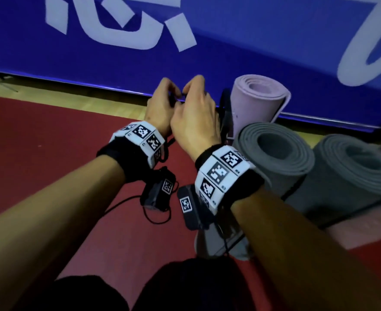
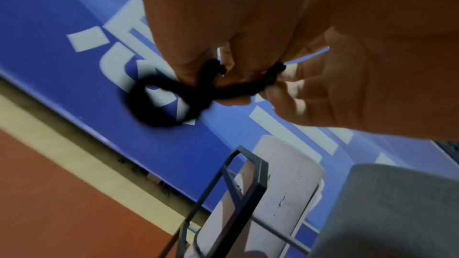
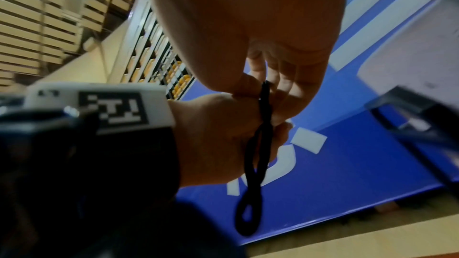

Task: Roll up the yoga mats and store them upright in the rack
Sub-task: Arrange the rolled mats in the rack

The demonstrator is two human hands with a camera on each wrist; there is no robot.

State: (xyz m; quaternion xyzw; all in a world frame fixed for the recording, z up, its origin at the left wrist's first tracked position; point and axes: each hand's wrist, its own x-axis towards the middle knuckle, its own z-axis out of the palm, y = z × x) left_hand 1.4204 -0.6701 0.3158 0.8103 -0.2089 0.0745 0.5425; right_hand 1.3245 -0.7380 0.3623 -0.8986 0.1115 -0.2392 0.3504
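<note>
Two-handed, pinches a black cord [image 2: 174, 93] in the air just left of the rack [image 2: 248, 180]: left hand [image 1: 160, 104] with thumb and fingertips clamped on one part, right hand [image 1: 196, 117] clamped on the cord close beside it. Shows the cord twisted into a figure-eight, with one loop hanging free below the fingers. Looks like a tying step, readying a band for a rolled mat rather than rolling or racking. Cannot tell which mat it is for.

Next calls for opening the loop wide without losing the twist, then slipping it over a roll's end.

Finds the mats just right of the hands, rolled and standing on end: a pink mat [image 1: 259, 97] against the rack's black frame, a grey mat [image 1: 274, 153] nearer, a second grey mat [image 1: 353, 167] beside that. Leaves little spare room among the packed rolls. Faces a blue banner [image 1: 229, 41] behind, above red floor [image 1: 39, 142].
</note>
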